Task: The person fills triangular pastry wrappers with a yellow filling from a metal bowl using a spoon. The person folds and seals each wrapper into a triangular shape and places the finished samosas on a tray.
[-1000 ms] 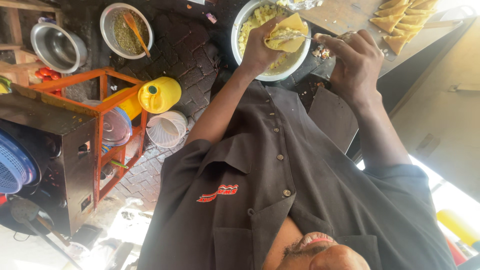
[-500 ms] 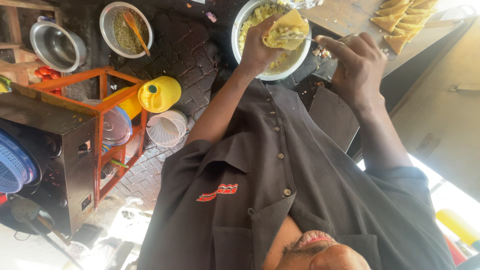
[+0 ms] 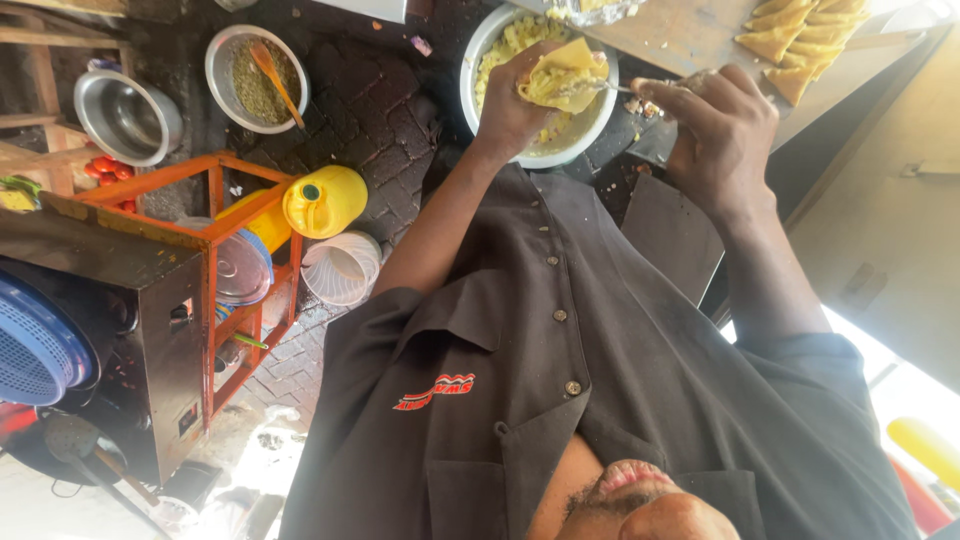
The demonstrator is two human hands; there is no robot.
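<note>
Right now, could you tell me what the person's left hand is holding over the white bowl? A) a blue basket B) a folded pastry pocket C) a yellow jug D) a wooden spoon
B: the left hand cups a folded yellow pastry pocket above the white bowl.

We are at a street-food stall set up outdoors — the ground is dark brick paving (image 3: 360, 100), not a kitchen floor. We see a wooden board (image 3: 690, 35) stacked with folded triangular pastries (image 3: 790, 40), a big white bowl of yellow filling (image 3: 500, 60), a metal bowl of green seasoning (image 3: 255, 65) and an empty steel bowl (image 3: 125, 115). An orange metal stand (image 3: 215, 260), a yellow jerrycan (image 3: 325, 200) and a blue basket (image 3: 35, 345) crowd beside us — all cooking gear.
</note>
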